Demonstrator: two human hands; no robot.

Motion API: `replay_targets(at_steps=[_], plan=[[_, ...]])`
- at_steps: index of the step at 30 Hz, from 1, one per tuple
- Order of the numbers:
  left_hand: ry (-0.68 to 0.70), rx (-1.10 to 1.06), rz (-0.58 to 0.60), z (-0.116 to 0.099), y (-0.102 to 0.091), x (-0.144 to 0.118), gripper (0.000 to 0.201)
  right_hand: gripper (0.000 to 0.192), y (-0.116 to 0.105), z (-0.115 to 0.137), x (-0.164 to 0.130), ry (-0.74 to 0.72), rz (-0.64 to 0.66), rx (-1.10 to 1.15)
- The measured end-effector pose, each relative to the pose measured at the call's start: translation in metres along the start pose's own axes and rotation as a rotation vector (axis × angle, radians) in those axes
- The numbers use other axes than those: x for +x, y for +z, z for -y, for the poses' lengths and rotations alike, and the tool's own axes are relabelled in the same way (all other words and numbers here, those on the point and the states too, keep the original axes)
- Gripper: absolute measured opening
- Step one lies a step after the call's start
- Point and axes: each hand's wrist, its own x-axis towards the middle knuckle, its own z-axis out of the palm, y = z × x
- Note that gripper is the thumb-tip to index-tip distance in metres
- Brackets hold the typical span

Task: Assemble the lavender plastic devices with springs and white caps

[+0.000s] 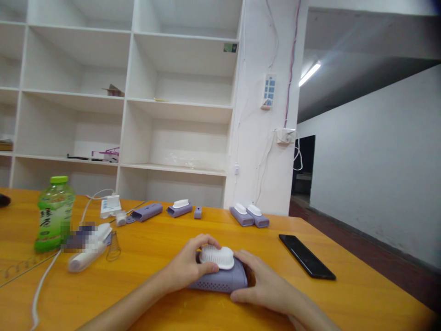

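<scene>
A purple plastic housing [220,281] with rows of small holes along its front side lies on the table in front of me. On its top sits a white ribbed oval piece [217,257]. My left hand [196,259] is closed around that white piece, thumb at the front and fingers over the back. With the thumb at the front corner and the fingers behind, my right hand [257,280] grips the right end of the housing. The fingertips behind the housing are partly hidden.
Further back are more purple housings [147,212], some topped with white pieces [181,203]. A black phone [306,256] lies at right. To the left stand a green bottle [55,216], a white handheld device [87,253], a power strip [110,207] and a trailing white cable [44,287].
</scene>
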Motion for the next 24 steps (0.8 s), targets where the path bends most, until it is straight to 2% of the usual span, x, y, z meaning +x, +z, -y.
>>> replay_targets(at_steps=[5,15,24], plan=[[0.0,0.018,0.002,-0.001,-0.002,0.001,0.039,0.085,0.0,0.001,0.0,0.003,-0.015,0.009],[-0.046,-0.107,0.016,0.002,-0.006,0.002,0.04,0.091,0.001,-0.006,-0.001,0.035,-0.012,-0.019],[-0.097,-0.243,0.026,0.007,-0.004,0.01,0.044,0.089,0.0,-0.001,-0.003,0.031,-0.033,-0.022]])
